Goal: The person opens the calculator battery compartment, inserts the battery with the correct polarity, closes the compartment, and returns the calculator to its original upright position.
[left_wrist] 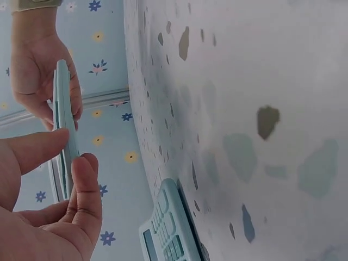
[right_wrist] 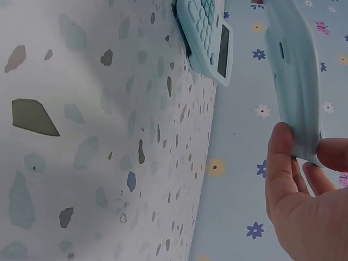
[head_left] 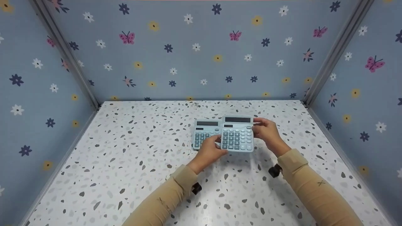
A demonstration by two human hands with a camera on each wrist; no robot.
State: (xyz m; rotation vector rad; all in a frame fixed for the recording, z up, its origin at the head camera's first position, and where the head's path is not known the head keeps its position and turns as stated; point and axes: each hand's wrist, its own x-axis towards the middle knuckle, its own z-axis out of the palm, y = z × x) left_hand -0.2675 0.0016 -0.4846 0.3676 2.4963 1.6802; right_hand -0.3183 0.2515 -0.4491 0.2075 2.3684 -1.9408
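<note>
Both hands hold one light blue calculator [head_left: 237, 133] up off the table, its keys and dark display facing the head camera. The left hand [head_left: 209, 152] pinches its lower left edge between thumb and fingers. At its upper right edge the right hand [head_left: 267, 133] grips it, thumb and fingers on opposite faces in the right wrist view. A second calculator [head_left: 207, 124] of the same colour lies on the table just left of the held one. The left hand and held calculator cover part of it in the head view.
The speckled white table [head_left: 125, 182] is bounded by a blue flowered back panel [head_left: 194, 62] and similar side panels. Grey metal posts [head_left: 72, 62] stand at the two back corners.
</note>
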